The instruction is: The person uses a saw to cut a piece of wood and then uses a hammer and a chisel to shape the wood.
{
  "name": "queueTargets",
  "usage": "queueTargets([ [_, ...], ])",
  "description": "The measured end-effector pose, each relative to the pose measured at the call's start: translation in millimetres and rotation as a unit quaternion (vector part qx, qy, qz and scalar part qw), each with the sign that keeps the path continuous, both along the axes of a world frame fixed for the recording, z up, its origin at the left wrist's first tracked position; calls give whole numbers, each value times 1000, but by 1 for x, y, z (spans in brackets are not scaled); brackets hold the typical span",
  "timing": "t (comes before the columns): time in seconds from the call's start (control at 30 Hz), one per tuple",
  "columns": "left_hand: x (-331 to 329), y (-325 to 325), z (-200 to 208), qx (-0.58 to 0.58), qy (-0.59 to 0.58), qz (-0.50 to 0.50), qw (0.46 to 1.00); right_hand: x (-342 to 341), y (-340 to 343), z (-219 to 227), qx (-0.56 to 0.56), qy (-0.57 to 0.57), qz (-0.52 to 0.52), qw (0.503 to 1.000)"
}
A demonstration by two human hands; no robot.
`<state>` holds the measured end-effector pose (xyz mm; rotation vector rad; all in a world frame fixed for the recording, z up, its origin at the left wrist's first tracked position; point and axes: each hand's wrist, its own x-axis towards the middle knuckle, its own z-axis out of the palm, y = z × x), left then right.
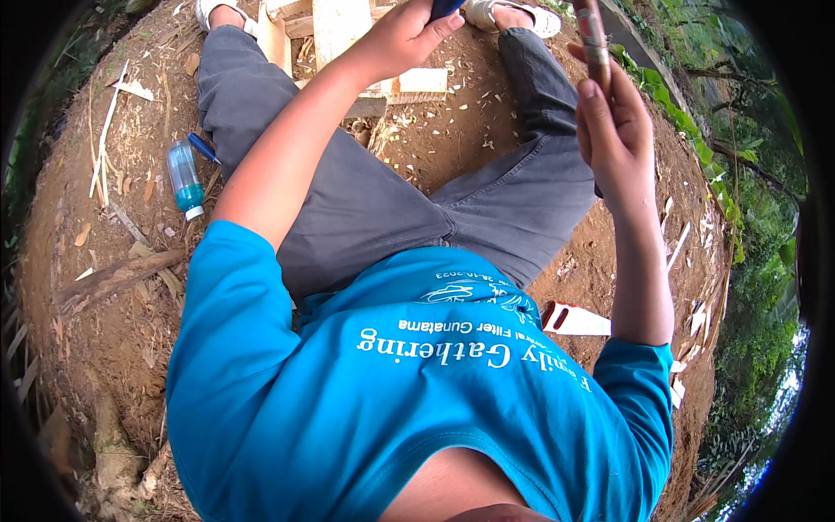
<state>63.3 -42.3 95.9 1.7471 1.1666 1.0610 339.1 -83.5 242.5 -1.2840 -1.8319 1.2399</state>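
Near the top edge, my left hand [402,39] is closed around a dark blue handle [446,8]; the rest of that tool is out of view. My right hand [617,130] is raised at the upper right, its fingers wrapped round a brown wooden handle [597,50] with a band of pale tape. The upper end of this handle runs past the top edge, so its head, if any, is hidden. Between my feet lie a light wooden plank [341,30] and a cut wooden block [419,83], just beyond and below my left hand.
A clear bottle with teal liquid [184,178] lies at the left beside a blue stick-like object [203,147]. A handsaw with a red handle [561,318] rests on the ground at the right. A rough log [117,280] lies at the left. Wood shavings litter the soil; plants border the right.
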Motion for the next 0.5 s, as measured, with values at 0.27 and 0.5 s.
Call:
queueTargets([
  [0.27, -11, -2, -3, -40, -230, 38, 972, 1, 6, 29, 29, 39, -3, 999],
  [0.5, -8, -1, -9, -13, -178, 16, 984, -25, 10, -4, 58, 17, 55, 997],
])
